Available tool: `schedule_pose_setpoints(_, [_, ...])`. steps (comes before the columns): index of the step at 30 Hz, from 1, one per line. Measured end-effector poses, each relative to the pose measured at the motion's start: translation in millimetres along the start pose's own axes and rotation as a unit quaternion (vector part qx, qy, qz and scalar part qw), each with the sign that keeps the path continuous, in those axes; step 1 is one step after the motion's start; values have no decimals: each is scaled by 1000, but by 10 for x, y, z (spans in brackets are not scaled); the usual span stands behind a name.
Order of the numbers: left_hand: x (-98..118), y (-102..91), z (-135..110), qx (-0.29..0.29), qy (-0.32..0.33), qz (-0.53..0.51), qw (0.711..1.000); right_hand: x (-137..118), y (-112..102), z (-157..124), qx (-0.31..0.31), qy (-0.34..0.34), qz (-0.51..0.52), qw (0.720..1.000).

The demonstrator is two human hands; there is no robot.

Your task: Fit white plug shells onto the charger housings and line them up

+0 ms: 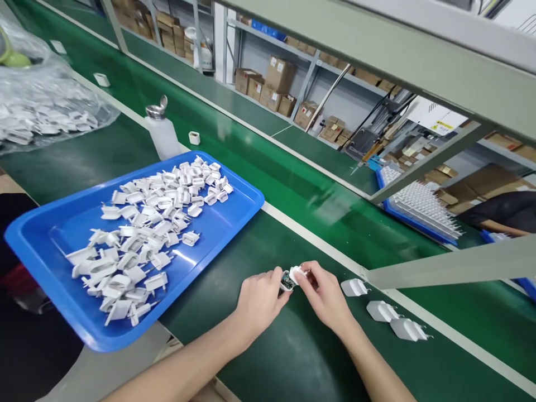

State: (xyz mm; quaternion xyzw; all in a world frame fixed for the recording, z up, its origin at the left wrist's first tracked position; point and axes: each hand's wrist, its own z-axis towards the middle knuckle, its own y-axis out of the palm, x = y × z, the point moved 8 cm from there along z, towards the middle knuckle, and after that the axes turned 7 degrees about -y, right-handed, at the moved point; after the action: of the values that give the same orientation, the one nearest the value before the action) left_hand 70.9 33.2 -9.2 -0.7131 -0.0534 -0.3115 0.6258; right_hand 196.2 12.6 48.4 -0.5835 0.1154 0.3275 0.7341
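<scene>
My left hand point(260, 298) is closed around a white charger housing point(286, 281), whose open end shows a green circuit board. Between the fingers of my right hand point(324, 290) is a white plug cap point(298, 273), held right at the housing's open end; whether the two parts touch I cannot tell. To the right of my right hand lie several white plug chargers point(382, 311) with metal pins. On my left, a blue tray point(226, 234) holds a heap of loose white plug caps point(146, 223).
Behind the tray stands a pump bottle point(162, 134). A clear plastic bag point(50, 106) of white parts lies far left. White housings point(194, 137) sit on the green conveyor belt point(251, 162). A metal post point(452, 262) crosses at right; another person's arm point(502, 223) shows beyond.
</scene>
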Motion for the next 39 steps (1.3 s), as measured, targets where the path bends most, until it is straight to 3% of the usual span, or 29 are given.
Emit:
schedule_pose_setpoints(6, [0, 37, 4, 8, 17, 4, 1000, -44, 15, 36, -25, -38, -23, 999])
schedule_pose_setpoints(13, [-15, 43, 17, 44, 16, 26, 999, -165, 31, 105, -46, -137, -112, 983])
schedule_pose_setpoints(18, [17, 13, 19, 67, 38, 36, 996, -56, 45, 81, -54, -111, -66, 990])
schedule_pose_setpoints(24, [35, -46, 5, 22, 73, -31, 997, 95, 41, 74, -73, -76, 49, 993])
schedule_pose_setpoints(30, [-27, -63, 47, 14, 99, -95, 990, 135, 6, 72, -91, -84, 45, 991])
schedule_pose_setpoints(39, [-50, -44, 79, -19, 77, -119, 990, 184, -43, 123, -90, -63, 48, 993])
